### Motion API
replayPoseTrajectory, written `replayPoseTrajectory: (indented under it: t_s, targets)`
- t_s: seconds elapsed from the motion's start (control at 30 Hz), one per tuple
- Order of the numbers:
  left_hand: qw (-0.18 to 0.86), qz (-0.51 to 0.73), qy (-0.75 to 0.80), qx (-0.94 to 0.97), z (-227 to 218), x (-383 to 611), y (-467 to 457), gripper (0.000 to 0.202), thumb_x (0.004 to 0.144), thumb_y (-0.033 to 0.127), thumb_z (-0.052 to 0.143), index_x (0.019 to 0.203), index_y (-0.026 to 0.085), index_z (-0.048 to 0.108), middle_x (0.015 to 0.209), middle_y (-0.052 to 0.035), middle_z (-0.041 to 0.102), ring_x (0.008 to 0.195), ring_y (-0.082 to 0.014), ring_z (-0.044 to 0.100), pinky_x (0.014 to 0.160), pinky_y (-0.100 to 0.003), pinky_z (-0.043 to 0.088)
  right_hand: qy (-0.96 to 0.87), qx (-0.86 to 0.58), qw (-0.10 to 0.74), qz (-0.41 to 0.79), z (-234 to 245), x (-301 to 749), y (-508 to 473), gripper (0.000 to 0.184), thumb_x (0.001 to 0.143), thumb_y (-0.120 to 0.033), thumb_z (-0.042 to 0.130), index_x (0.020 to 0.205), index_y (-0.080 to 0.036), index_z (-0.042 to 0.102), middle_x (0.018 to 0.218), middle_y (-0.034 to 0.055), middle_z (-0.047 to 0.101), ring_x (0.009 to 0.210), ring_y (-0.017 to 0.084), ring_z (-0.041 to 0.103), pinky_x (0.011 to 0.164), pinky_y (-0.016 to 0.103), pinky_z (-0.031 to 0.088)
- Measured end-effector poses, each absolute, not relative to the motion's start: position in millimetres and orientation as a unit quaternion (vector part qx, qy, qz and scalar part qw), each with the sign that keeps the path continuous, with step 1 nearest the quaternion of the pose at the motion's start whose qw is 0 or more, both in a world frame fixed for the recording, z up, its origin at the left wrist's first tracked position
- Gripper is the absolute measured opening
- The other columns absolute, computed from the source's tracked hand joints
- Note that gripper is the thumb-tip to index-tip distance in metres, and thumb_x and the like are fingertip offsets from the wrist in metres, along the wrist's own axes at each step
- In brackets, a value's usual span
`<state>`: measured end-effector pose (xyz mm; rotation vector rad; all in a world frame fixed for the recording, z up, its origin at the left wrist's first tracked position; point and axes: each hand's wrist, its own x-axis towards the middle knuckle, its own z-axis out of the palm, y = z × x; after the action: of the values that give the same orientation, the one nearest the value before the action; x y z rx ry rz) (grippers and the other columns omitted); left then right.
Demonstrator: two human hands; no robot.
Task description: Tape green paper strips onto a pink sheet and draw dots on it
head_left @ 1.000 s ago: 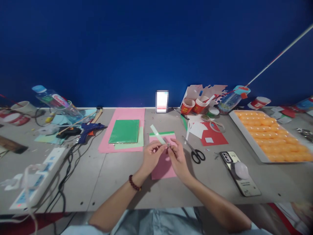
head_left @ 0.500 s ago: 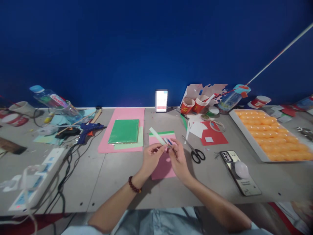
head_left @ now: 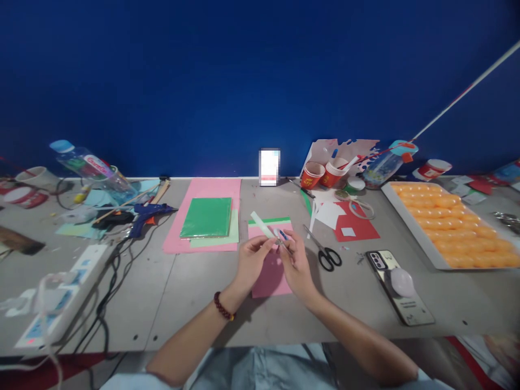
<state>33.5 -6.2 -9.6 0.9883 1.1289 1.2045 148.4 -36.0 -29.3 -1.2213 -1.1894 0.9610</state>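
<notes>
Both hands meet over a pink paper sheet (head_left: 271, 280) with a green band along its far end. My left hand (head_left: 255, 261) pinches a pale green paper strip (head_left: 260, 221), which slants up and away to the left. In my right hand (head_left: 296, 265) is a slim tool with a white and blue end (head_left: 281, 233); its kind is unclear. Its thin part touches or lies close to the strip's near end, where the fingertips hide the contact. Black-handled scissors (head_left: 327, 257) lie just right of my right hand.
Left stand green sheets (head_left: 206, 216) on pink paper, a blue glue gun (head_left: 146, 216) and a power strip (head_left: 65, 298). To the right are red paper cups (head_left: 312, 173), paper scraps, a phone (head_left: 398, 287) and a tray of orange balls (head_left: 447, 222). A lit phone screen (head_left: 269, 167) faces me.
The fingers of my right hand have shifted slightly around the slim tool, and the strip's angle has changed a little. Otherwise things lie as before.
</notes>
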Motion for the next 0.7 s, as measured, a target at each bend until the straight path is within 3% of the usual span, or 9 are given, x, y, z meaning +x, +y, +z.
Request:
replayPoseTrajectory:
  t_s: [0.43,0.7]
  targets:
    - [0.61,0.492,0.462,0.416,-13.8,33.8,-6.4,0.026,0.074,0.04,0.071,0.068,0.016,0.066,0.048,0.0034,0.054,0.045,-0.0085,0.048,0.049,-0.021,0.039,-0.512,-0.518,0.56,0.394,-31.2,148.6,-36.4,0.032,0.094,-0.039,0.047,0.121,-0.023,0.044,0.09,0.0051,0.062,0.088,0.019,0.063,0.079,0.034,0.049]
    - [0.595,0.512,0.461,0.414,-19.9,34.2,-5.3,0.026,0.073,0.041,0.072,0.07,0.016,0.066,0.053,0.0049,0.053,0.044,-0.0061,0.044,0.046,-0.019,0.037,-0.508,-0.524,0.557,0.397,-33.7,149.3,-37.4,0.032,0.093,-0.038,0.048,0.122,-0.024,0.045,0.106,0.0079,0.061,0.092,0.019,0.061,0.084,0.037,0.049]
